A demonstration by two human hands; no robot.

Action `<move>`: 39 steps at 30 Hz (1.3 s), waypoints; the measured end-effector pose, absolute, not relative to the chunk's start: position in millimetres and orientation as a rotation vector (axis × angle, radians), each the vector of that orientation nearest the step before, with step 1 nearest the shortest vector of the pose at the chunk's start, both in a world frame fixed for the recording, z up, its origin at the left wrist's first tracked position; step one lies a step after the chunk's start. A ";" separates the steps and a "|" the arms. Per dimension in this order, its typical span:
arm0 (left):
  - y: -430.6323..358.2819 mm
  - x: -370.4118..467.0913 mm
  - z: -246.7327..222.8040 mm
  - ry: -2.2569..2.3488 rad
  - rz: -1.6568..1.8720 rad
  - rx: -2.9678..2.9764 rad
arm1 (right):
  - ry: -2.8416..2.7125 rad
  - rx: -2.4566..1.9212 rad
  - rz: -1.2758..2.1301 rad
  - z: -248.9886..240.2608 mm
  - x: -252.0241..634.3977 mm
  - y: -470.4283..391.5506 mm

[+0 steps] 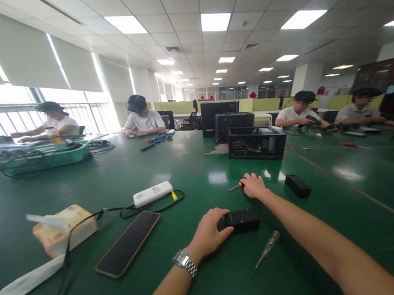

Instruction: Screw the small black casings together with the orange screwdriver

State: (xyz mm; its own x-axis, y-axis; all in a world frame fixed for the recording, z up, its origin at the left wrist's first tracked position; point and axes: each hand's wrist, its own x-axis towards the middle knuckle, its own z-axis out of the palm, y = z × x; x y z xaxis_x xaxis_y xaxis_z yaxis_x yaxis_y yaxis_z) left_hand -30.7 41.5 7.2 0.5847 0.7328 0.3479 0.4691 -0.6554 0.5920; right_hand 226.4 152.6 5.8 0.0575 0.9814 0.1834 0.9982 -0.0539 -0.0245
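My left hand [210, 232], with a metal watch on its wrist, grips the left end of a small black box [244, 221] lying on the green table. Further forward, my right hand [253, 186] has its fingers closed over a screwdriver [234, 188]; the thin shaft and a bit of orange handle stick out to the left. A second screwdriver [269, 248] with a clear handle lies on the table, in front of the black box. To the right of my right hand sits another small black box [298, 186], which neither hand touches.
A phone [129, 244], a tissue pack [68, 227] and a white power strip [153, 193] with a black cable lie to the left. Open black computer cases [256, 144] stand ahead. A green basket [45, 159] holds cables. Several people sit around the table.
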 end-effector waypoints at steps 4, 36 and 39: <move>38.1 -30.2 10.0 0.986 0.793 2.354 | -1.930 -2.250 -0.155 6.6 238.8 142.6; 36.0 -31.8 7.3 0.803 0.813 2.320 | -1.899 -1.500 0.142 134.9 227.7 -6.7; 36.4 -33.5 5.9 0.785 0.806 2.319 | -1.931 -1.563 0.056 135.8 229.2 -8.3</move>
